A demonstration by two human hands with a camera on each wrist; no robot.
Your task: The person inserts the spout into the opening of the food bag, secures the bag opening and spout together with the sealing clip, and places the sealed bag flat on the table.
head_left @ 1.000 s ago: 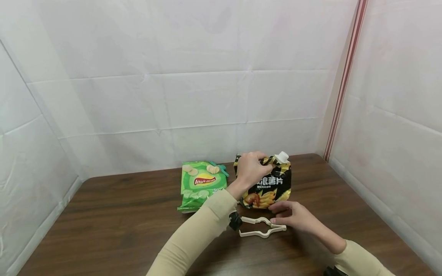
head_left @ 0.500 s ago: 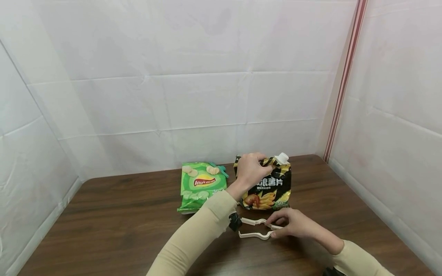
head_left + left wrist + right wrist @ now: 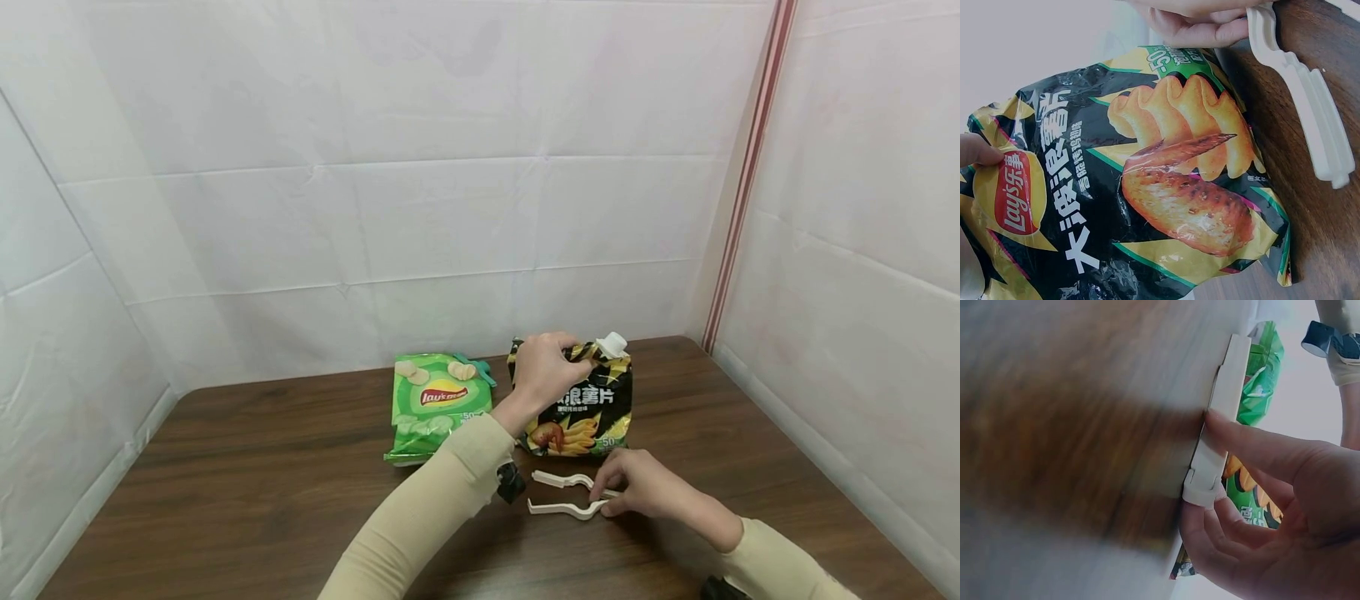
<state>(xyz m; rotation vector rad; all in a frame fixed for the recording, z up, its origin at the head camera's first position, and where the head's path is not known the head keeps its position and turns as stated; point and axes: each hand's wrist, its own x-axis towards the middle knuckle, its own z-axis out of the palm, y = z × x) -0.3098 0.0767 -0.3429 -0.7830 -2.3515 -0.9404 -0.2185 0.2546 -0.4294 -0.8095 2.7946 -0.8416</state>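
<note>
My left hand (image 3: 546,371) pinches the top of a black and yellow Lay's chip bag (image 3: 592,417), which stands at the back of the table. In the left wrist view its thumb lies on the front of this bag (image 3: 1172,169). My right hand (image 3: 652,483) pinches a white bag clip (image 3: 558,508) near its hinged end, low over the table before the bag. The two arms of the clip are spread and point left. In the right wrist view the thumb lies along the clip (image 3: 1222,394), with fingers curled at its far side.
A green Lay's bag (image 3: 441,408) lies left of the black one, with a teal clip (image 3: 482,368) at its back right. A white spout-like cap (image 3: 613,343) shows at the black bag's top right corner. White sheet walls (image 3: 435,217) enclose the brown table (image 3: 262,483).
My right fingers have closed round the clip's hinged end, and the clip has shifted slightly right. The left hand has stayed on the black bag.
</note>
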